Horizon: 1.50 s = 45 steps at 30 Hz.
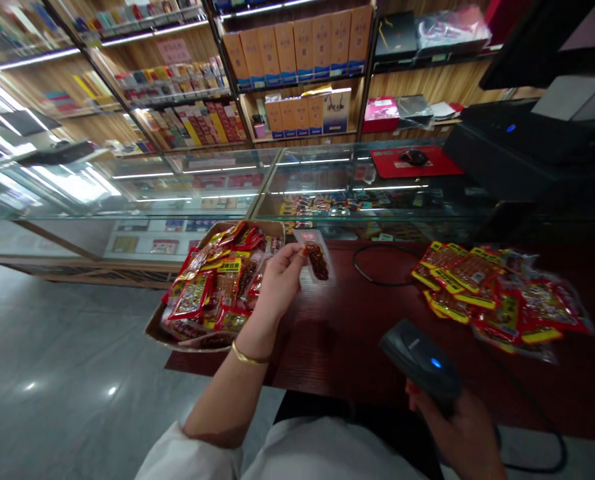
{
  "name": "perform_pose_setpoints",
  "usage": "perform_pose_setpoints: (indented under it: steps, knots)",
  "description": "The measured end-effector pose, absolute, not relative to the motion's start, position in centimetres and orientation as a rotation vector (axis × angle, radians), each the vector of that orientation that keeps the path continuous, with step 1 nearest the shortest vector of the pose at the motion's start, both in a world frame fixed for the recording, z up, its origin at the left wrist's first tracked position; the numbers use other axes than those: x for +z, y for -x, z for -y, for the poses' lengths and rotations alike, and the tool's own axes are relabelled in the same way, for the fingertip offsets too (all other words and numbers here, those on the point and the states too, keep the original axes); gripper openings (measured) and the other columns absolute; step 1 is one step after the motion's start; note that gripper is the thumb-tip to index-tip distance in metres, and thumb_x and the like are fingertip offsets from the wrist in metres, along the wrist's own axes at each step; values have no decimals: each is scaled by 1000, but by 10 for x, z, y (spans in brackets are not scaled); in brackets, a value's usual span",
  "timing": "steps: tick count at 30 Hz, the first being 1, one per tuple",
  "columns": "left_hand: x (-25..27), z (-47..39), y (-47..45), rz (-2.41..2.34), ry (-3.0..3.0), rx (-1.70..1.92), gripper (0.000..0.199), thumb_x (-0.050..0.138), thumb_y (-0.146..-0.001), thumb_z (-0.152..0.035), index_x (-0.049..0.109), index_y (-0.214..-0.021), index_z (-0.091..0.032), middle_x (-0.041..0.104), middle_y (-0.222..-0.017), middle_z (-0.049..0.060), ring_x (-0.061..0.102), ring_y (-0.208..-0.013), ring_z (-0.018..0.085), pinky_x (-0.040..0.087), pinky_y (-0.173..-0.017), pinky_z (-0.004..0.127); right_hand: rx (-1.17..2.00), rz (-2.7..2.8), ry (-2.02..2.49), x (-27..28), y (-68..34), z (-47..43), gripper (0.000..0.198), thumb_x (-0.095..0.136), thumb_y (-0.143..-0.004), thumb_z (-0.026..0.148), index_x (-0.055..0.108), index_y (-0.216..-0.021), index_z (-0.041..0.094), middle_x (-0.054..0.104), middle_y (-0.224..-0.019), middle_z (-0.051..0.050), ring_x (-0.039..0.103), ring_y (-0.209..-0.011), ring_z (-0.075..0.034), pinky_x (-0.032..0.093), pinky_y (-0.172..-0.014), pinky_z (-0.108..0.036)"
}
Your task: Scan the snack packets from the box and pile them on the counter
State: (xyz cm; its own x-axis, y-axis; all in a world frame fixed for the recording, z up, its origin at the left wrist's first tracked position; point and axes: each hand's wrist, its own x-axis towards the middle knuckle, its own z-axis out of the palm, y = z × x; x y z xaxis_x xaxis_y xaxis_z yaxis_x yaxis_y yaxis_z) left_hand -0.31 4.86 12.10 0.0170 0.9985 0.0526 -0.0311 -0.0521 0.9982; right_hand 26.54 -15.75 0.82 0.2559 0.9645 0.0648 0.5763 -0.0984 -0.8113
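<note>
My left hand (281, 277) pinches a small clear snack packet (318, 259) by its left edge, above the dark red tabletop. Dark reddish-brown food shows through the packet, with a pale label near its top. Just left of this hand, a cardboard box (153, 328) is heaped with red and yellow snack packets (226, 279). Lower right, my right hand (460, 427) is wrapped round a black barcode scanner (420, 363) with a lit blue light. The scanner's head points up and left, toward the table. Part of the right hand's grip is hidden behind the scanner.
A pile of snack packets (470, 277) lies on the table (347, 333) at right. Black cables run near the scanner. Behind stands a glass display counter (307, 177) bearing a red mouse pad (442, 165) and a dark checkout machine (537, 153). Stocked shelves line the wall.
</note>
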Motion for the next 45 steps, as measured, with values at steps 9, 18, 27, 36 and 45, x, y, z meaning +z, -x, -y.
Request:
perform_pose_setpoints:
  steps: [9,18,27,36,45]
  knots:
    - [43,-74,-67,-638,-408,1043,79,35,-80,-93,57,-87,-18,57,-72,3,60,-64,17,44,-53,25,600,1261,1781,33,-252,159,56,58,-88,77,72,-74,24,71,-60,-2,68,-55,-21,54,-59,-29]
    - [23,-77,-62,-748,-616,1020,42,69,-73,-9,66,-114,-19,72,-99,3,70,-91,18,56,-83,31,626,1346,1708,29,-257,151,43,67,-86,65,73,-74,25,75,-64,-4,70,-58,-23,57,-67,-31]
    - [16,-77,-66,-667,-583,1017,44,74,-80,-7,67,-122,-15,77,-108,10,75,-100,24,51,-108,51,636,1151,1775,31,-242,149,53,61,-86,74,71,-77,23,72,-62,-3,68,-58,-22,51,-57,-29]
    - [21,-72,-70,-574,-532,925,45,66,-78,-1,71,-121,-13,77,-118,11,75,-106,24,45,-116,49,667,979,1781,20,-250,139,56,64,-84,75,71,-82,20,73,-67,-6,68,-58,-21,55,-60,-30]
    - [20,-68,-75,-566,-533,856,43,64,-76,-2,74,-116,-12,77,-119,13,72,-115,29,43,-117,51,689,1005,1792,23,-250,134,56,63,-85,75,71,-77,21,72,-63,-4,68,-57,-20,53,-59,-29]
